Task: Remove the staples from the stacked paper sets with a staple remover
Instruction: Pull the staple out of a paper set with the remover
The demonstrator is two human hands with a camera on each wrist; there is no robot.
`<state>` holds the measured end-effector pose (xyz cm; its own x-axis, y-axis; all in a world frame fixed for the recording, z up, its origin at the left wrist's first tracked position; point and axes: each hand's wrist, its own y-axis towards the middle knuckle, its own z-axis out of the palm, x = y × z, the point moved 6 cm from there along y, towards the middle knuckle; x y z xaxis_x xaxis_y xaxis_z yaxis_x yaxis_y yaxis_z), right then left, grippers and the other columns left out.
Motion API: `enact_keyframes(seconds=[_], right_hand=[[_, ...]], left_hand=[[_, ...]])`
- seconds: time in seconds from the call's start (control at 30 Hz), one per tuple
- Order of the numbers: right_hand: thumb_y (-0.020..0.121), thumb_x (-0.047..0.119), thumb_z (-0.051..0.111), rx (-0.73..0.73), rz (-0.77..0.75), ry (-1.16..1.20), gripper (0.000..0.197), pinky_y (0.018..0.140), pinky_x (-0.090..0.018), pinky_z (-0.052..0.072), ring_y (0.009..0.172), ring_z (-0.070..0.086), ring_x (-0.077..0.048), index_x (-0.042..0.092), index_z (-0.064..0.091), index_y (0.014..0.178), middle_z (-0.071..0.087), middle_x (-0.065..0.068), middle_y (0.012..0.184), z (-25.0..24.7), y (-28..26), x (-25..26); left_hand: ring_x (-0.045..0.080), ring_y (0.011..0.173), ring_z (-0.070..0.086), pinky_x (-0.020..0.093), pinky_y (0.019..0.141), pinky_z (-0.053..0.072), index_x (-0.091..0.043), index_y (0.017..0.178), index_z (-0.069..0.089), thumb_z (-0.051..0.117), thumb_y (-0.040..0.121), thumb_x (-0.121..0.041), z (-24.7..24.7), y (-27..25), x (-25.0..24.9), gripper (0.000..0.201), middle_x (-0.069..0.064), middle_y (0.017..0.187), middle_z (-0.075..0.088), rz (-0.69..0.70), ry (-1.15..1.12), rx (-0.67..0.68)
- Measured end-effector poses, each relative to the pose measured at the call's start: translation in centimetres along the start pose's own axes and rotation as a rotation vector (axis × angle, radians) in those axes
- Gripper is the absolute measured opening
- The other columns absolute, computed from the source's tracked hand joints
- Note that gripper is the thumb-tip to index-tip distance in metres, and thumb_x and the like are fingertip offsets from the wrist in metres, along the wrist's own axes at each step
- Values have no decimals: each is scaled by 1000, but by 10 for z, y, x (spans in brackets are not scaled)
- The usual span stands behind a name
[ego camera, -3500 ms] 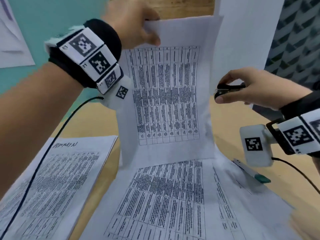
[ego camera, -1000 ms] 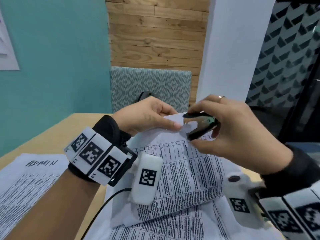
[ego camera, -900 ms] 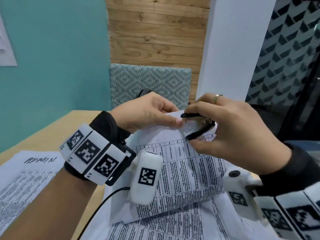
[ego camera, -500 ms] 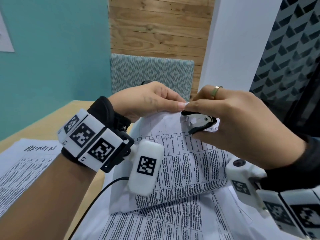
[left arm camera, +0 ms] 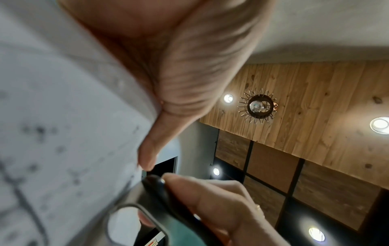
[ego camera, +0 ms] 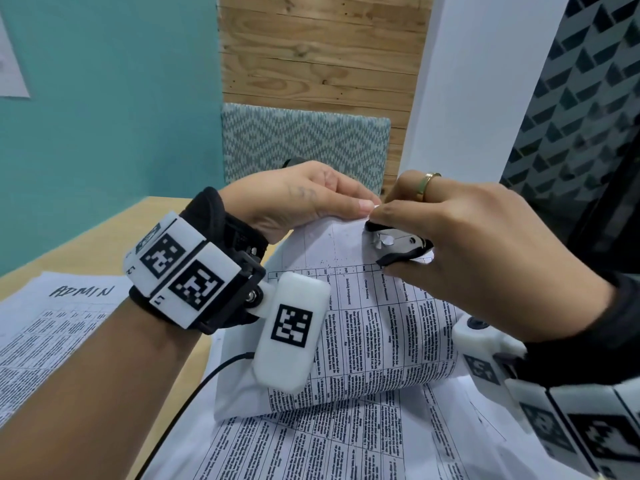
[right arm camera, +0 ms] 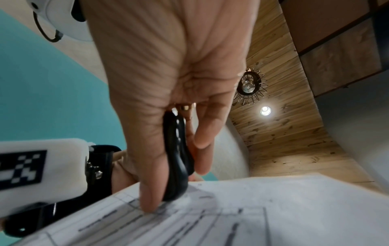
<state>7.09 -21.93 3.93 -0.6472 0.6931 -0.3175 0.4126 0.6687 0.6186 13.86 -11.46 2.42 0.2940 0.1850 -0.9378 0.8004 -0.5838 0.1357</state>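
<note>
One paper set, corner pinched in our left hand; right hand squeezes staple remover. Risk: a skewed pull tears the corner.

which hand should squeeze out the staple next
Right. The right hand already grips the staple remover at the paper's top corner; the left hand is busy pinching that corner.
</note>
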Motion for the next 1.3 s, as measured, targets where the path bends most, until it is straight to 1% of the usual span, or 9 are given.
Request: enact_keyframes(seconds=[0.1, 0.23, 0.37, 0.47, 0.67, 0.83, 0.97, 1.1, 1.3], right_hand=[[60, 15, 68, -18, -19, -16, 30, 41, -35, 48, 55, 59, -32, 11, 70, 89, 64, -7, 80, 0, 0, 2], [58, 16, 69, -16, -35, -12, 30, 43, -30, 46, 55, 59, -31, 11, 70, 87, 65, -8, 75, 2, 0, 2], [59, 18, 67, -19, -49, -23, 25, 41, -33, 47, 55, 59, -31, 9, 69, 82, 65, -7, 75, 2, 0, 2], [61, 16, 65, -23, -53, -22, 20, 41, -35, 48, 54, 60, -32, 7, 68, 79, 66, -8, 76, 2, 0, 2], [62, 16, 65, -15, -51, -41, 16, 40, -27, 42, 47, 55, -31, 6, 67, 74, 63, -7, 69, 2, 1, 4], [63, 22, 66, -19, -16, -75, 14, 40, -24, 36, 43, 53, -29, 11, 68, 71, 63, -3, 66, -1, 0, 3], [62, 28, 67, -18, 41, -9, 16, 39, -27, 39, 45, 52, -30, 13, 67, 69, 59, -1, 63, -4, 0, -4], [62, 31, 68, -38, 71, 131, 20, 43, -36, 46, 52, 55, -29, 13, 69, 71, 57, 1, 64, -8, 0, -9], [57, 30, 77, -35, 134, 418, 26, 56, -39, 47, 61, 58, -16, 12, 73, 75, 61, 6, 66, -16, 1, -17]], left_hand=[[1, 57, 64, 9, 56, 48, -5, 82, 62, 49, 87, 1, 1, 0, 0, 15, -4, 62, 68, -6, -42, -3], [5, 67, 67, 12, 62, 51, 2, 97, 63, 49, 88, 1, 0, 2, 3, 17, 3, 76, 69, -15, -46, -2], [10, 66, 67, 16, 60, 52, -1, 92, 64, 48, 88, 0, 0, 1, 4, 16, 5, 75, 69, -40, -84, 10], [8, 74, 66, 15, 68, 52, 2, 102, 63, 50, 89, -2, -2, 2, 5, 19, 8, 86, 68, -34, -34, -8], [14, 83, 62, 18, 78, 51, 2, 104, 63, 52, 88, -6, -2, 2, 8, 21, 14, 95, 65, -62, 11, -17], [2, 63, 64, 10, 60, 48, -5, 90, 64, 52, 88, -3, 1, -1, 5, 13, -2, 73, 68, -65, 20, -1], [11, 69, 65, 16, 63, 52, -2, 106, 64, 64, 80, 2, 0, -2, 6, 26, 10, 87, 68, -89, -1, 24], [14, 66, 68, 18, 59, 52, -5, 96, 67, 73, 64, 7, 4, -5, 4, 35, 9, 80, 72, -67, -31, 29], [12, 61, 66, 18, 56, 52, -5, 86, 67, 69, 60, -3, 7, -7, -1, 26, 6, 73, 71, 6, -68, -4]])
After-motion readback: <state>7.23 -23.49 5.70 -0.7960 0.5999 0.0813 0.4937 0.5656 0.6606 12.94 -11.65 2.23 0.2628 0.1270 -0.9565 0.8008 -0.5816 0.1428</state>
